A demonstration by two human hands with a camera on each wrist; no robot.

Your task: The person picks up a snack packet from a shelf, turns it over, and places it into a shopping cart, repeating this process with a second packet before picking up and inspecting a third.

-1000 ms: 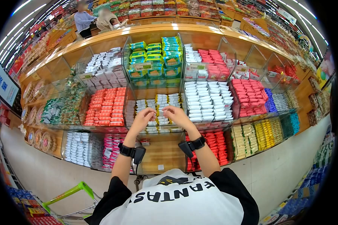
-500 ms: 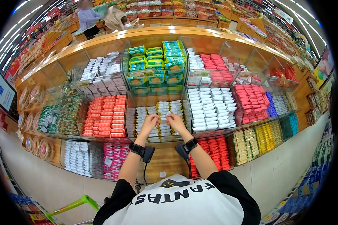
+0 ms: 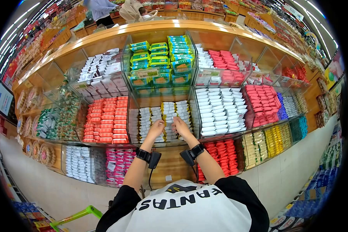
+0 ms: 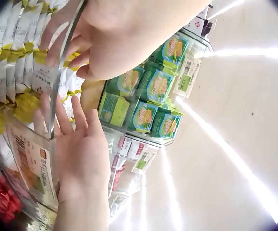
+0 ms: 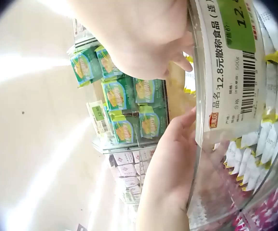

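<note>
Head view: left hand point(image 3: 156, 129) and right hand point(image 3: 181, 127) are hovering nearly unmoved since half a second ago, fingers loosely relaxed, apparently gripping nothing, so white-and-yellow packets point(image 3: 169, 112) are seemingly staying in their central bin point(image 3: 195, 120). Wooden display point(image 3: 189, 24) units are standing under strip lights point(image 4: 230, 161), a person point(image 3: 101, 11) beyond.

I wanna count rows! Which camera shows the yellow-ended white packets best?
The head view: the yellow-ended white packets show as rows there, though the left hand and right hand hide some. Left wrist view crops rows close up; right wrist shows some beside a price label.
</note>
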